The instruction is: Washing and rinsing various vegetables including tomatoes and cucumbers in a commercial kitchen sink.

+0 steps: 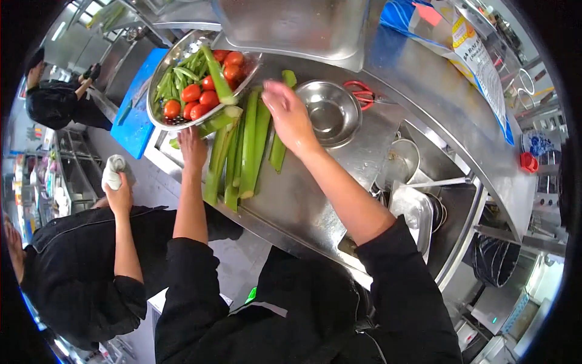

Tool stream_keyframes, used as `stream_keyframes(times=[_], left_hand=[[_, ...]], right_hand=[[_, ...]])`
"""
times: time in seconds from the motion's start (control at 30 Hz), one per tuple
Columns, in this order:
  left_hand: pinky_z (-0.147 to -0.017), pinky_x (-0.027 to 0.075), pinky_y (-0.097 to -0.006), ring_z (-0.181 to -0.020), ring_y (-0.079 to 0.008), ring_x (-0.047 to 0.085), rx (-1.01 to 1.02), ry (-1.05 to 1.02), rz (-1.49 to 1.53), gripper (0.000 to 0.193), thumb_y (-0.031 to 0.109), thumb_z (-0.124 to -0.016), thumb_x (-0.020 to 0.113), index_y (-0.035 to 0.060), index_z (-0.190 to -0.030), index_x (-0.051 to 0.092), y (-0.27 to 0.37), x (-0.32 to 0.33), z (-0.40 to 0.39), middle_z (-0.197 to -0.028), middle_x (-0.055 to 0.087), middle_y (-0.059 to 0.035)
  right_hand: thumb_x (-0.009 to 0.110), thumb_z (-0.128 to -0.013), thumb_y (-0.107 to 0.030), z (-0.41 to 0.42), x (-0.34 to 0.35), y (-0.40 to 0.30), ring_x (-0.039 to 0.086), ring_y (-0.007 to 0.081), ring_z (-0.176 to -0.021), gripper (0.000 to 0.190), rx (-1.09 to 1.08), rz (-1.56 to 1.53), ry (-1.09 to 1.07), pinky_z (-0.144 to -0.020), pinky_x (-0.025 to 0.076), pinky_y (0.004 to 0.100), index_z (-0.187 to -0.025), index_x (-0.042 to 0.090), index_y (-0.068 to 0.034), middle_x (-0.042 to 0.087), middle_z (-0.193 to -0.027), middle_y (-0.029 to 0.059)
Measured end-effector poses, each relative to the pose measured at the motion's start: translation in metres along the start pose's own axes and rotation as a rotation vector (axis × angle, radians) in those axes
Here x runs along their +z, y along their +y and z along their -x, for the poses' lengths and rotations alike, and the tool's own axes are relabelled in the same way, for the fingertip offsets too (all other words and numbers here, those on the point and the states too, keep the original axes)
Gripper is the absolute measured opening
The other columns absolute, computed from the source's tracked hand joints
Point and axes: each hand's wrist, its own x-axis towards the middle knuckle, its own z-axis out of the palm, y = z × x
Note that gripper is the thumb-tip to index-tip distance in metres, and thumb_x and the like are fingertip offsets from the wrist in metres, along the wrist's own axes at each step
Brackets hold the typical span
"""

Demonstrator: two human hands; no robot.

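My left hand [193, 149] is at the near rim of an oval metal colander [153, 119], fingertips partly hidden under the rim; whether it grips is unclear. In the colander lie red tomatoes [191, 93], slim green pods [175, 82] that look like okra, and a piece of thick green stalk [217, 77] slanting over the rim. My right hand [287, 116], wet and apparently holding nothing, is raised over the counter between the long green stalks [249, 150] and a round steel bowl [328, 113]. A shorter stalk piece [277, 154] lies partly behind that hand.
Red-handled scissors [363, 94] lie behind the bowl. A sink [454, 241] with pans is at right, a large steel container [291, 27] and a printed plastic bag [477, 63] beyond. A blue cutting board [136, 109] lies left. A co-worker [82, 273] holding a cloth [113, 170] is close at left.
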Motion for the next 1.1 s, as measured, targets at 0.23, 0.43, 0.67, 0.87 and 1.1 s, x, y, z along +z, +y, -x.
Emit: stream_keyframes(times=[0.23, 0.43, 0.67, 0.87, 1.1], left_hand=[[-0.085, 0.039, -0.0449, -0.098, -0.0288, 0.055, -0.022, -0.247, 0.003, 0.049, 0.016, -0.067, 0.07, 0.0082, -0.113, 0.057, -0.002, -0.049, 0.007, -0.1, 0.063, -0.0098], [-0.084, 0.044, -0.0413, -0.094, -0.0316, 0.057, -0.269, -0.508, 0.191, 0.048, 0.024, -0.072, 0.068, 0.0034, -0.114, 0.058, 0.068, -0.158, 0.066, -0.096, 0.064, -0.0175], [-0.056, 0.047, -0.0285, -0.062, -0.0134, 0.054, -0.719, -0.747, 1.179, 0.045, 0.033, -0.095, 0.053, 0.0021, -0.127, 0.044, 0.207, -0.13, 0.123, -0.077, 0.054, -0.0036], [-0.06, 0.048, -0.0291, -0.065, -0.0141, 0.054, -0.381, -0.927, 1.258, 0.054, 0.037, -0.097, 0.05, 0.0118, -0.141, 0.032, 0.339, -0.075, 0.126, -0.078, 0.056, -0.005], [-0.092, 0.042, -0.0366, -0.103, -0.0261, 0.055, 0.255, -1.019, 1.256, 0.058, 0.044, -0.098, 0.045, 0.0041, -0.139, 0.036, 0.536, -0.067, 0.139, -0.115, 0.061, -0.0163]], right_hand=[[0.054, -0.096, -0.019, 0.124, -0.157, 0.041, 0.061, 0.0113, -0.082, 0.02, 0.237, 0.275, 0.145, -0.072, 0.048, 0.0251, -0.107, 0.061, -0.004, 0.067, -0.093, 0.0032], [0.056, -0.093, -0.022, 0.136, -0.186, 0.057, 0.063, 0.0141, -0.081, 0.026, 0.366, 0.653, 0.003, -0.073, 0.05, 0.0288, -0.108, 0.06, -0.001, 0.069, -0.093, 0.0104], [0.061, -0.088, -0.032, 0.073, -0.188, 0.096, 0.063, 0.0174, -0.09, 0.045, 0.21, 0.846, 0.038, -0.078, 0.049, 0.0343, -0.123, 0.053, -0.004, 0.066, -0.107, 0.0139], [0.061, -0.09, -0.037, 0.136, -0.22, 0.03, 0.06, 0.0156, -0.09, 0.057, 0.411, 0.019, 0.114, -0.077, 0.05, 0.0349, -0.133, 0.04, -0.005, 0.061, -0.106, 0.0057], [0.049, -0.094, -0.023, 0.182, -0.414, -0.03, 0.062, 0.0254, -0.07, 0.026, 0.119, -0.221, 0.992, -0.067, 0.052, 0.0381, -0.105, 0.05, 0.001, 0.062, -0.089, 0.0145]])
